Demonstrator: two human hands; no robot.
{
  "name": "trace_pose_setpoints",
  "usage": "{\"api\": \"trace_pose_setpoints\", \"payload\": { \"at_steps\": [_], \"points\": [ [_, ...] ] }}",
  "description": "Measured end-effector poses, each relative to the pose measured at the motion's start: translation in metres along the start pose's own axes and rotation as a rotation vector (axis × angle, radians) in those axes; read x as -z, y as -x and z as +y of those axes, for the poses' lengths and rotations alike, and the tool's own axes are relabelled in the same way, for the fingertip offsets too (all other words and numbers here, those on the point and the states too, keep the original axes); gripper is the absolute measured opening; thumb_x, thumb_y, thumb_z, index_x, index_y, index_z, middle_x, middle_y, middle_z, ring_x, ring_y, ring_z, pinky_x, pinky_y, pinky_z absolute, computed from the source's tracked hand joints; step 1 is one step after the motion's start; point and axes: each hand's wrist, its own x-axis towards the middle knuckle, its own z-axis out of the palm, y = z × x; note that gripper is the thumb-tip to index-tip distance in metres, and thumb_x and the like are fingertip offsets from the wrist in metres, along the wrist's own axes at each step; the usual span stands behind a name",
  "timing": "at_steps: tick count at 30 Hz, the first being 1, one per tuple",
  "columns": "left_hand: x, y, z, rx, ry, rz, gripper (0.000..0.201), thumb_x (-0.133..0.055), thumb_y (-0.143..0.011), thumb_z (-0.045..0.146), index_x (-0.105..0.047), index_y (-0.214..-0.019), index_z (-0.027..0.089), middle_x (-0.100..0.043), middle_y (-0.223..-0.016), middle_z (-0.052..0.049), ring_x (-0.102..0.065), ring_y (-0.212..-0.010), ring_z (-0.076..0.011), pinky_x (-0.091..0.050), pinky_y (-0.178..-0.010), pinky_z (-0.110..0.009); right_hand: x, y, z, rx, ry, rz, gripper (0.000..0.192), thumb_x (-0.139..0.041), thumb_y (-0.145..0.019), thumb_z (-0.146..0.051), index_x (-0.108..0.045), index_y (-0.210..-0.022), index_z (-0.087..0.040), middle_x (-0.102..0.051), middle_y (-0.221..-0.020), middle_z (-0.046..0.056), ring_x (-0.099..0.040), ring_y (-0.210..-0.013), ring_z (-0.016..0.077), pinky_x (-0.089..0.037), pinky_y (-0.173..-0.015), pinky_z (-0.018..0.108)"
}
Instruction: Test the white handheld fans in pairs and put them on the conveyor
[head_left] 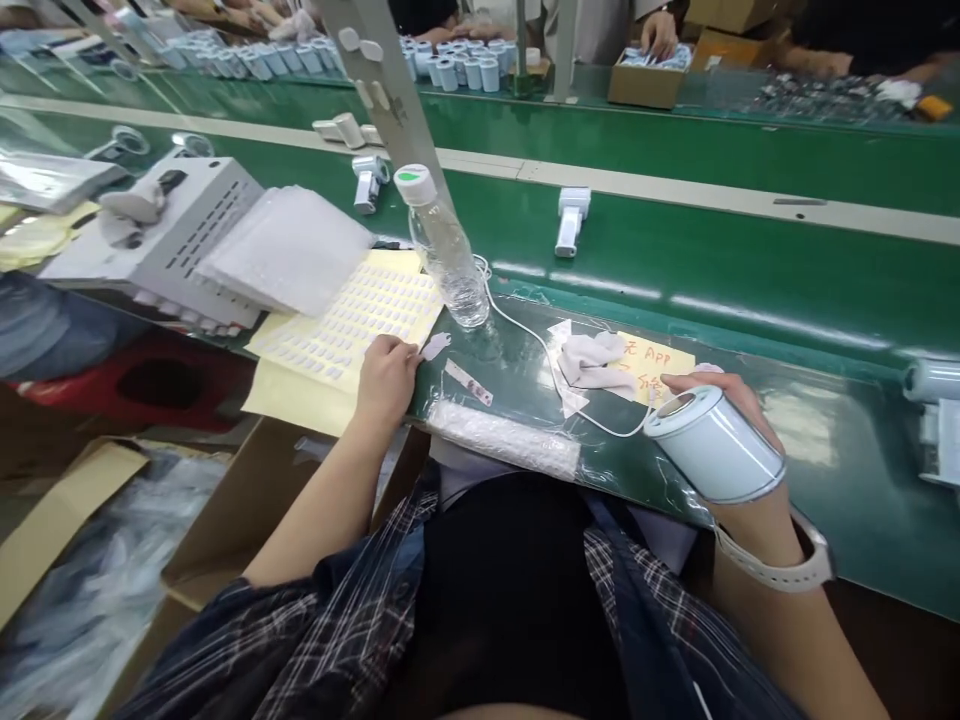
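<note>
- Holding a pale blue cylinder [714, 457], our right hand [739, 420] wraps it from behind, fingers curled round the body; a white watch strap sits at that wrist.
- We note its long axis runs from about 4 o'clock up toward 10 o'clock, the open rim facing the left hand.
- Our left hand [386, 380] pinches a small white sticker [435, 346] between thumb and forefinger, at the edge of the yellow sticker sheet [352, 320].
- The cylinder lies at roughly 3 o'clock from the sticker, well apart; the left hand is the nearer to the sheet, the right alone grips the cylinder.
- Between the hands: a white cable [540, 350], a crumpled cloth [592, 362] on a yellow note, a strip of bubble wrap [502, 437] along the table's near edge.
- A water bottle [446, 250] stands at 12 o'clock from the left hand, near it.
- Open green belt [750, 270] lies beyond, at 12 to 1 o'clock.
</note>
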Motion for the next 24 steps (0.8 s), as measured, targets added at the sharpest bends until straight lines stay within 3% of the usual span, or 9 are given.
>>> {"api": "trace_pose_setpoints", "payload": {
  "at_steps": [6,9,11,13,15,17,20,24],
  "points": [
    [0.003,-0.004,-0.001,0.057,0.050,-0.016,0.004,-0.065,-0.091,0.018,-0.068,-0.093,0.017,-0.061,-0.114,-0.010,-0.063,-0.090,-0.0211,-0.055,-0.105,-0.043,-0.014,-0.011,-0.018,0.030,-0.083,-0.088,0.036,-0.076,-0.091,-0.023,-0.075,-0.127,-0.029,-0.072,-0.121,0.011,-0.071,-0.112,0.0321,-0.057,-0.091,0.045],
    [0.016,-0.003,0.014,0.070,0.119,-0.024,0.001,-0.069,-0.090,0.016,-0.069,-0.089,0.016,-0.062,-0.112,-0.008,-0.062,-0.084,-0.0173,-0.058,-0.093,-0.039,-0.019,-0.009,-0.021,0.058,-0.111,-0.101,0.037,-0.074,-0.091,-0.021,-0.075,-0.127,-0.029,-0.071,-0.119,0.011,-0.071,-0.110,0.0319,-0.057,-0.087,0.043],
    [0.028,0.008,0.041,-0.054,0.347,-0.026,0.007,-0.074,-0.092,0.023,-0.071,-0.088,0.018,-0.064,-0.111,-0.007,-0.064,-0.091,-0.0180,-0.059,-0.088,-0.036,-0.022,-0.008,-0.022,0.068,-0.091,-0.111,0.036,-0.074,-0.092,-0.020,-0.075,-0.127,-0.029,-0.070,-0.120,0.012,-0.071,-0.111,0.0323,-0.057,-0.087,0.044],
    [0.039,0.026,0.079,-0.333,0.707,-0.066,0.019,-0.081,-0.092,0.037,-0.074,-0.086,0.021,-0.067,-0.113,-0.006,-0.066,-0.105,-0.0198,-0.059,-0.094,-0.036,-0.026,-0.006,-0.023,0.085,-0.039,-0.125,0.035,-0.074,-0.093,-0.019,-0.075,-0.127,-0.028,-0.070,-0.121,0.012,-0.070,-0.113,0.0323,-0.056,-0.089,0.044],
    [0.047,0.047,0.120,-0.616,0.985,-0.176,0.024,-0.084,-0.091,0.045,-0.076,-0.085,0.023,-0.068,-0.120,-0.006,-0.065,-0.116,-0.0204,-0.056,-0.106,-0.038,-0.030,-0.005,-0.024,0.115,0.020,-0.128,0.035,-0.074,-0.094,-0.018,-0.075,-0.128,-0.028,-0.069,-0.120,0.011,-0.069,-0.113,0.0311,-0.056,-0.092,0.044],
    [0.049,0.062,0.154,-0.771,1.125,-0.289,0.022,-0.087,-0.089,0.042,-0.078,-0.085,0.023,-0.068,-0.123,-0.007,-0.066,-0.118,-0.0205,-0.057,-0.105,-0.036,-0.033,-0.003,-0.025,0.152,0.057,-0.107,0.038,-0.074,-0.094,-0.017,-0.074,-0.130,-0.030,-0.069,-0.118,0.010,-0.069,-0.111,0.0305,-0.056,-0.092,0.044],
    [0.044,0.070,0.178,-0.833,1.137,-0.309,0.018,-0.087,-0.089,0.037,-0.078,-0.086,0.021,-0.067,-0.126,-0.011,-0.066,-0.122,-0.0241,-0.059,-0.104,-0.038,-0.036,-0.001,-0.025,0.196,0.097,-0.083,0.040,-0.074,-0.094,-0.020,-0.073,-0.132,-0.033,-0.068,-0.116,0.010,-0.068,-0.109,0.0324,-0.056,-0.091,0.047],
    [0.033,0.069,0.178,-0.778,1.017,-0.276,0.019,-0.082,-0.092,0.035,-0.071,-0.084,0.021,-0.065,-0.131,-0.012,-0.063,-0.128,-0.0275,-0.056,-0.111,-0.045,-0.037,0.003,-0.022,0.252,0.167,-0.081,0.037,-0.070,-0.096,-0.017,-0.073,-0.130,-0.031,-0.068,-0.112,0.010,-0.066,-0.103,0.0309,-0.056,-0.090,0.047]
  ]
}}
